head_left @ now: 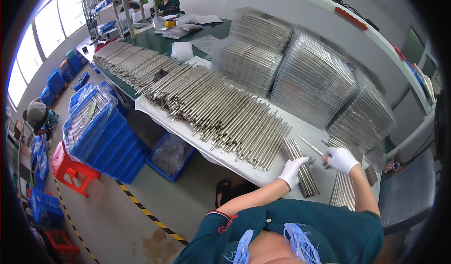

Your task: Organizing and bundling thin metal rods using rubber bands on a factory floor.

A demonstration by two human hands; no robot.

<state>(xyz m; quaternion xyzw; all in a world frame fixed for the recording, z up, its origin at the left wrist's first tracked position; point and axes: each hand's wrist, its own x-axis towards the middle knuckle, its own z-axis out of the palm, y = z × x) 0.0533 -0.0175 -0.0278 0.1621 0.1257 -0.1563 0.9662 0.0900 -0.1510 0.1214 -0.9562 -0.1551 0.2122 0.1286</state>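
My left hand (292,172), in a white glove, is closed around a small bundle of shiny metal rods (307,178) at the table's near edge. To its right, my white-gloved right hand (341,160) is closed on a slim pale rod (309,145) that points away to the far left. A pinkish spot shows at its fingers; I cannot tell whether it is a handle or a bare fingertip. Beside the right forearm lies a flat row of rods (342,192). A wide pile of loose metal rods (225,116) spreads left of my hands.
Clear plastic trays filled with rods (319,76) stand stacked along the table's back. A shelf edge (376,36) runs above them. Blue crates (110,141), a red stool (70,167) and a blue bin (171,156) stand on the floor at left. Other people work farther off.
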